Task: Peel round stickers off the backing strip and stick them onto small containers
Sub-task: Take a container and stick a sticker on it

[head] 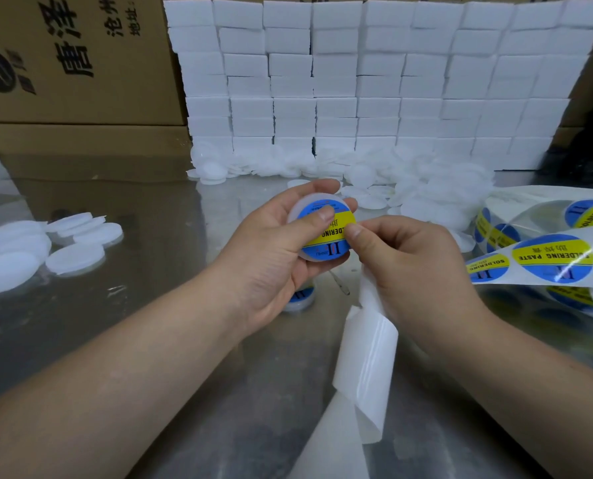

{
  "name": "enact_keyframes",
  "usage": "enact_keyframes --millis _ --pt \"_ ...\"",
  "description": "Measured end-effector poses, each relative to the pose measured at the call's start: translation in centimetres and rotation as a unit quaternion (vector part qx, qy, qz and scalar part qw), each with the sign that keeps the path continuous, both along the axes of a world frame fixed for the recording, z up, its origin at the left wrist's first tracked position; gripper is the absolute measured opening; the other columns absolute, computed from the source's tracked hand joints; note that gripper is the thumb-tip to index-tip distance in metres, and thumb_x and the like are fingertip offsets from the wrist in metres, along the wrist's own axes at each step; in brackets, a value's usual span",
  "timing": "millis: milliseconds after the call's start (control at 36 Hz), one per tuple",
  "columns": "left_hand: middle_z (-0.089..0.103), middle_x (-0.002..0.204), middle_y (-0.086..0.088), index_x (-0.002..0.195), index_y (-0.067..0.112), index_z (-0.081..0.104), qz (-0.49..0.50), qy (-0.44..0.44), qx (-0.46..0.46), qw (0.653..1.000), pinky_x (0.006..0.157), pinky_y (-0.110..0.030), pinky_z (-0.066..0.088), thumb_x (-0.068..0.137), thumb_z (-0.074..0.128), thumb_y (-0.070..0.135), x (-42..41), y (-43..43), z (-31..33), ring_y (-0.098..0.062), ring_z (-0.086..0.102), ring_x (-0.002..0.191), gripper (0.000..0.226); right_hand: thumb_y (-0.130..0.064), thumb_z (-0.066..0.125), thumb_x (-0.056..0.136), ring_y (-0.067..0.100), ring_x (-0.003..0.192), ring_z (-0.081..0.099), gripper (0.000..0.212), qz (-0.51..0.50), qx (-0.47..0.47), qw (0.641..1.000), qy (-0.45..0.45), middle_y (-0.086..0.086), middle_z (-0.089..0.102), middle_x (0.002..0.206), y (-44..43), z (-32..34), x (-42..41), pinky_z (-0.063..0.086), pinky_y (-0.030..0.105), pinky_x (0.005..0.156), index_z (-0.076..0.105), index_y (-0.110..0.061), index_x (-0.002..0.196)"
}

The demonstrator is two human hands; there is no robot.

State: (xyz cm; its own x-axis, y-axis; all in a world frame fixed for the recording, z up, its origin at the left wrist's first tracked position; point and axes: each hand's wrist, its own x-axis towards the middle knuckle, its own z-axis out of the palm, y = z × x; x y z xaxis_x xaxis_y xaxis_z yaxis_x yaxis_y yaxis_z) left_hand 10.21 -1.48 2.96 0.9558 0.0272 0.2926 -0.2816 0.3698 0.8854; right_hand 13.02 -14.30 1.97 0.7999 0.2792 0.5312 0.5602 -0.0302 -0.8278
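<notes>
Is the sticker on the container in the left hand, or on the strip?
On. The sticker covers the container top, thumb of the left hand pressing it; bare backing strip hangs from the right hand.

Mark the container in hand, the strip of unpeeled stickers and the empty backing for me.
held container (302,206), head view, white rim at its upper left.
sticker strip (552,259), head view, middle of a full blue-and-yellow label.
empty backing (371,347), head view, bare white stretch near the bottom.
</notes>
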Motion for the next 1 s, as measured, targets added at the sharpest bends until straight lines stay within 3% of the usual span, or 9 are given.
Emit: enact_keyframes --millis 278,528,722,889,944,1000 --pt "0.071 0.103 -0.004 0.094 0.021 0.063 0.024 0.002 0.019 1.0 0.085 -0.04 0.053 0.084 0.054 0.005 -0.2 -0.2 0.0 -0.025 0.065 0.102 0.021 -0.024 0.062 0.083 -0.007 0.046 0.05 0.023 -0.019 -0.014 1.0 -0.004 -0.023 0.058 0.048 0.0 -0.1 0.2 0.035 0.005 0.047 0.065 -0.032 0.062" --pt "0.071 0.1 0.002 0.09 0.025 0.065 0.063 -0.017 0.077 0.995 0.086 -0.035 0.053 0.088 0.051 0.002 -0.6 -0.5 0.2 -0.018 0.066 0.096 0.027 -0.024 0.062 0.084 -0.005 0.041 0.047 0.024 -0.04 -0.036 0.998 -0.015 -0.022 0.051 0.04 -0.1 -0.2 0.3 0.031 0.005 0.042 0.063 -0.033 0.062" --pt "0.069 0.097 0.011 0.088 0.026 0.064 0.129 -0.106 0.2 0.965 0.076 -0.01 0.048 0.086 0.053 -0.003 -1.5 -1.1 0.4 0.001 0.063 0.09 0.03 -0.033 0.065 0.08 -0.002 0.041 0.043 0.023 -0.065 -0.055 0.996 -0.015 -0.017 0.052 0.042 -0.2 -0.3 0.4 0.031 0.008 0.04 0.066 -0.028 0.058" --pt "0.07 0.097 0.007 0.094 0.032 0.058 0.129 -0.116 0.186 0.967 0.075 -0.025 0.056 0.092 0.046 0.003 -2.0 -1.1 0.7 -0.01 0.066 0.089 0.031 -0.06 0.063 0.062 0.008 0.038 0.029 0.062 -0.142 -0.062 0.988 -0.014 -0.005 0.03 0.037 -0.4 -0.3 0.7 0.023 0.018 0.038 0.043 -0.002 0.047" --pt "0.071 0.096 0.007 0.093 0.036 0.056 0.142 -0.112 0.176 0.968 0.07 -0.027 0.057 0.094 0.044 0.009 -2.1 -1.0 0.8 -0.012 0.068 0.086 0.03 -0.065 0.06 0.059 0.006 0.039 0.032 0.063 -0.127 -0.052 0.99 -0.015 -0.005 0.034 0.037 -0.3 -0.2 0.5 0.025 0.016 0.039 0.043 -0.006 0.047" --pt "0.07 0.089 0.009 0.091 0.039 0.055 0.174 -0.103 0.179 0.963 0.063 -0.028 0.057 0.095 0.044 0.014 -2.1 -0.9 0.9 -0.014 0.069 0.076 0.027 -0.067 0.062 0.065 0.003 0.046 0.038 0.069 -0.088 -0.03 0.996 -0.01 0.004 0.046 0.046 -0.2 -0.2 0.1 0.031 0.018 0.046 0.053 0.001 0.058"
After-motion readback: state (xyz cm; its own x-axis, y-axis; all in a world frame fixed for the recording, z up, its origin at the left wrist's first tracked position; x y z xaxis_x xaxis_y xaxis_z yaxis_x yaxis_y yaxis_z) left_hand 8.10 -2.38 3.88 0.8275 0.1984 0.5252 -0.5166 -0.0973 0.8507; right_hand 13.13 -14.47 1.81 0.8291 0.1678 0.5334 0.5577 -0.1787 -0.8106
